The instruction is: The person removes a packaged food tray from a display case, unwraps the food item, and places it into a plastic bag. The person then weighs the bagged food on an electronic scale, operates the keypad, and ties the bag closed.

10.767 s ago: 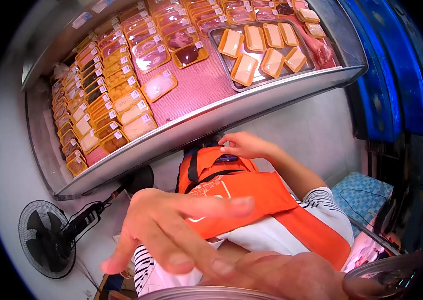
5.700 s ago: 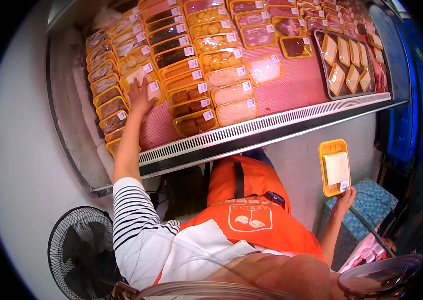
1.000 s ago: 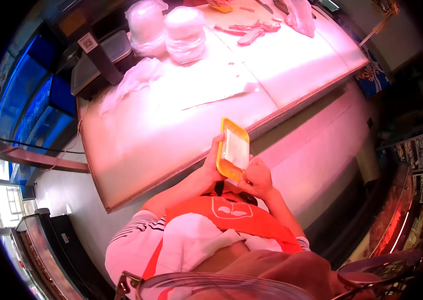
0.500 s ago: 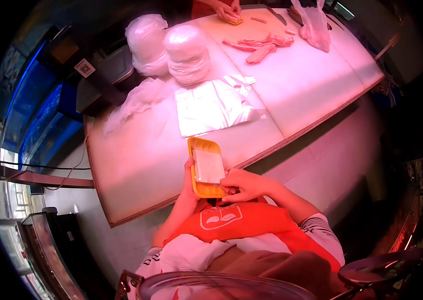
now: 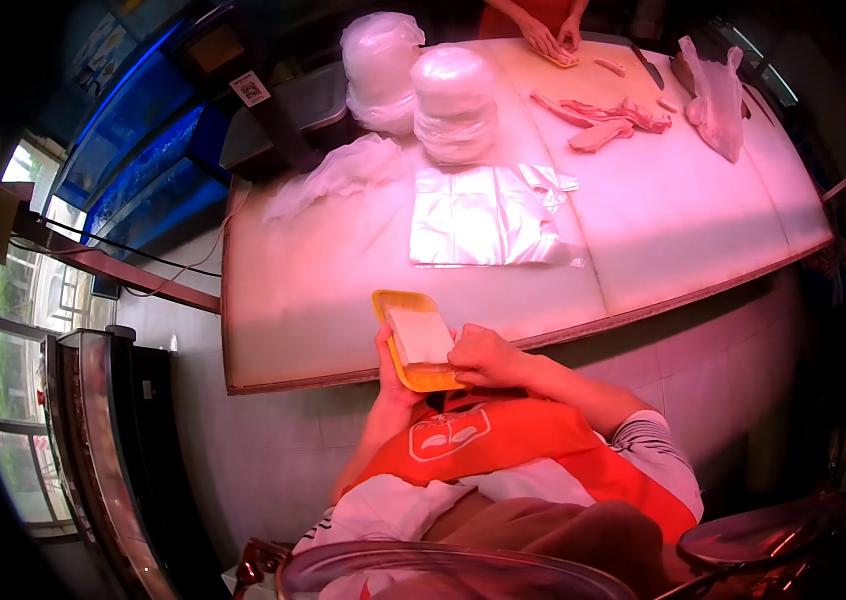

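A yellow tray (image 5: pixel 423 380) with a pale white block (image 5: pixel 421 336) in it is tilted in front of my orange apron. My left hand (image 5: pixel 391 372) supports it from the left side and from beneath, some fingers hidden behind it. At the tray's lower right edge, my right hand (image 5: pixel 483 357) is closed, its fingertips pressed together by the block. Whatever those fingertips pinch is too small to make out. Beyond the tray, flat clear plastic bags (image 5: pixel 483 218) lie on the white table (image 5: pixel 313 310).
Two wrapped white stacks (image 5: pixel 455 105) and a crumpled bag (image 5: pixel 343 175) sit at the table's back left. Meat strips (image 5: pixel 608 120) and a bag (image 5: pixel 718 100) lie further right. A co-worker's hands (image 5: pixel 551 40) touch a small yellow tray. A dark scale (image 5: pixel 278 125) stands left.
Earlier I faced a display case, one hand on its packs. Now the tray is at the white table, between both hands. Since half a second ago, my right hand has closed at its edge.
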The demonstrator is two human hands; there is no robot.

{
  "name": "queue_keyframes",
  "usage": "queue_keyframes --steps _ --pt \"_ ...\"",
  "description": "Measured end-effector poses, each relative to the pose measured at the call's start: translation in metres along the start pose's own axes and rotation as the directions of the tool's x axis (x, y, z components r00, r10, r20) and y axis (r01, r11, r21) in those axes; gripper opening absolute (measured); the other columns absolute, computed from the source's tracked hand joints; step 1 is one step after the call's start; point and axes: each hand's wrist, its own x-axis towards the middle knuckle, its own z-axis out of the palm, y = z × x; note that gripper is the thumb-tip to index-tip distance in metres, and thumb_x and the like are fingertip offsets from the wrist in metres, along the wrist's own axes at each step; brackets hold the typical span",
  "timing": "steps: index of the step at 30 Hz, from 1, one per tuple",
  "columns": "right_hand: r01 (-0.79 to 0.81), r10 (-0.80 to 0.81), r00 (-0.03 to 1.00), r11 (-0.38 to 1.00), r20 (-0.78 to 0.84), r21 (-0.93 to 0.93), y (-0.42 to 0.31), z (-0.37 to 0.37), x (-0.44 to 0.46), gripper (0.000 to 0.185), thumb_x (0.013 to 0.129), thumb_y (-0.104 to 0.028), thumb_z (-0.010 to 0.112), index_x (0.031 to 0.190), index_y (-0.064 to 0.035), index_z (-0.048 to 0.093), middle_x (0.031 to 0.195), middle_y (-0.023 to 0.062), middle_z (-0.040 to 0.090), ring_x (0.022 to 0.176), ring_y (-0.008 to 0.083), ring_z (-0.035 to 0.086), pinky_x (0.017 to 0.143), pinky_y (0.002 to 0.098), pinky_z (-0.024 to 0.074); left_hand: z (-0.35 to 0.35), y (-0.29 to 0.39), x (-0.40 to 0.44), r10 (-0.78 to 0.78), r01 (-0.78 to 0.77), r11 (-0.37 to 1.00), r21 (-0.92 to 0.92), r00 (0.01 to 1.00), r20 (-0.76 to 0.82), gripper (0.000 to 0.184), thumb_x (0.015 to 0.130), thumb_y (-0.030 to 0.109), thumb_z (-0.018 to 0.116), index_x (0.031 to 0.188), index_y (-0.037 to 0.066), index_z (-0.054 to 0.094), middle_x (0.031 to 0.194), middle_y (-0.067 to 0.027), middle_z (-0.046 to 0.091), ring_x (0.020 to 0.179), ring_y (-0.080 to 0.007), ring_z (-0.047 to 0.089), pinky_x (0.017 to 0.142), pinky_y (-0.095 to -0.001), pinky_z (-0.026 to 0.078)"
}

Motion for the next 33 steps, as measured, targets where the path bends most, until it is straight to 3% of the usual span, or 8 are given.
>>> queue_keyframes --steps 7,15,17,19,21,28,31,33 --pt "-0.286 0.258 0.955 0.931 0.145 0.225 -0.013 -0.028 -0.005 0.014 0.066 -0.01 0.056 0.065 -0.0072 0.042 0.057 0.0078 0.045 0.056 0.0273 0.044 0.056 0.0359 0.0378 0.013 -0.009 -0.008 0.0 0.001 1.0 -0.006 0.999 0.049 0.071 0.079 0.061 0.037 0.125 0.007 0.038 0.113 -0.0185 0.051 0.101 -0.0345 0.053 0.084 -0.0486 0.044" --pt "-0.061 0.058 0.996 0.997 -0.072 -0.045 0.0 -0.035 -0.004 0.011 0.066 -0.003 0.057 0.069 -0.005 0.047 0.061 0.0069 0.046 0.061 0.0257 0.046 0.055 0.0337 0.0383 0.024 -0.009 -0.004 -0.045 0.056 0.997 -0.055 0.979 0.197 0.077 0.075 0.064 0.042 0.127 0.006 0.037 0.118 -0.0189 0.047 0.101 -0.0354 0.052 0.084 -0.0517 0.043" --pt "-0.078 0.05 0.982 0.986 -0.183 -0.149 0.011 -0.046 -0.008 0.011 0.066 -0.002 0.056 0.07 -0.0044 0.046 0.061 0.0073 0.045 0.061 0.0255 0.045 0.054 0.0335 0.0372 0.035 -0.008 -0.008 -0.162 0.192 0.98 -0.051 0.92 0.357 0.082 0.072 0.065 0.045 0.127 0.004 0.035 0.117 -0.024 0.047 0.1 -0.0364 0.053 0.081 -0.0522 0.045" --pt "-0.372 0.322 0.891 0.922 -0.32 -0.107 0.03 -0.07 -0.02 0.012 0.067 -0.005 0.054 0.071 -0.0039 0.044 0.06 0.0089 0.045 0.059 0.0266 0.044 0.054 0.0345 0.0366 0.041 -0.01 -0.018 -0.244 0.271 0.961 -0.048 0.92 0.307 0.085 0.07 0.065 0.048 0.128 0.004 0.034 0.118 -0.0251 0.046 0.1 -0.0372 0.053 0.08 -0.0531 0.045" --pt "-0.365 0.312 0.893 0.923 -0.324 -0.119 0.042 -0.083 -0.023 0.01 0.068 -0.005 0.054 0.074 -0.0042 0.046 0.061 0.0085 0.047 0.059 0.025 0.046 0.055 0.0344 0.0373 0.039 -0.014 -0.023 -0.289 0.324 0.942 -0.087 0.914 0.284 0.087 0.07 0.063 0.049 0.131 0.004 0.031 0.12 -0.0256 0.044 0.102 -0.0383 0.052 0.081 -0.0549 0.044" --pt "-0.588 0.501 0.685 0.809 -0.529 0.005 0.076 -0.095 0.002 0.009 0.077 -0.008 0.052 0.084 -0.0045 0.047 0.061 0.0057 0.046 0.053 0.0148 0.042 0.051 0.0276 0.036 0.015 -0.001 -0.002 -0.053 0.073 0.981 -0.179 0.992 0.111 0.069 0.077 0.05 0.047 0.13 0.007 0.034 0.123 -0.0158 0.046 0.106 -0.0343 0.05 0.089 -0.0466 0.042" --pt "-0.493 0.419 0.685 0.869 -0.596 0.044 0.095 -0.075 0.002 0.009 0.079 -0.008 0.052 0.084 -0.004 0.047 0.058 0.0034 0.042 0.052 0.0104 0.038 0.049 0.0247 0.0334 0.019 0.009 -0.007 0.034 -0.008 0.987 -0.161 0.987 0.155 0.068 0.077 0.049 0.049 0.129 0.007 0.035 0.124 -0.013 0.046 0.107 -0.0316 0.05 0.088 -0.0474 0.042" --pt "-0.535 0.495 0.645 0.836 -0.583 0.118 0.098 -0.062 0.001 0.008 0.079 -0.007 0.052 0.085 -0.0036 0.047 0.059 0.0019 0.043 0.053 0.0086 0.038 0.049 0.0235 0.0328 0.009 0.012 -0.01 0.058 -0.007 0.969 -0.249 0.979 0.196 0.074 0.076 0.05 0.051 0.131 0.006 0.031 0.125 -0.0198 0.041 0.109 -0.0376 0.046 0.088 -0.0524 0.041"
